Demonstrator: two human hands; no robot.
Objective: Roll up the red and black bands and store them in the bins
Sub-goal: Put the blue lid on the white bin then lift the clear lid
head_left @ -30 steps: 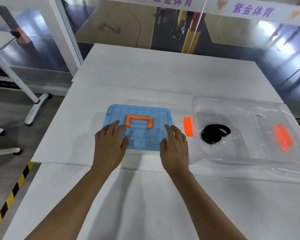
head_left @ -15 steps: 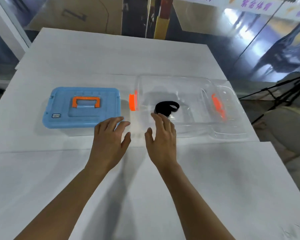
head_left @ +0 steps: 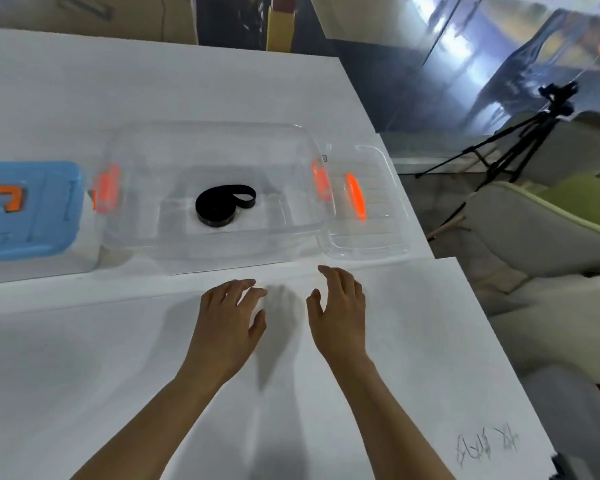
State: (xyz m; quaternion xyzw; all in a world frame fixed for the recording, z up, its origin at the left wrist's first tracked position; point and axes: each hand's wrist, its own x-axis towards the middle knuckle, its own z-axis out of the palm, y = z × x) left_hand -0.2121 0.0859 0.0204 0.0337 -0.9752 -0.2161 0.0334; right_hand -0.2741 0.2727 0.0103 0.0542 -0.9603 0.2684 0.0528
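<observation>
Nearest, some grey scribbled writing (head_left: pixel 486 446) on the white table (head_left: pixel 84 375), at the near right corner. Just past that, both forearms reaching out over the tabletop. Left hand (head_left: pixel 227 318) palm down, fingers spread and relaxed, gripping nothing. Right hand (head_left: pixel 342 311) alongside it, a little further forward, fingers loosely extended, also holding nothing. Soft shadow between the two hands.

Beyond the fingertips, the clear bin (head_left: pixel 284 237), lid off, orange latches at its left and right ends. Inside, on the floor of the bin, the black band (head_left: pixel 220 205), coiled into a roll with one loose loop sticking out to the right. Leaning against the bin's right end, the clear lid (head_left: pixel 381 237) with its orange handle.

Left of the clear bin, just beside it, the blue bin (head_left: pixel 32 223), closed, orange handle on top, partly cut off by the frame edge.

Off the table on the far right, a black tripod (head_left: pixel 520 140) and pale chairs (head_left: pixel 541 230).
</observation>
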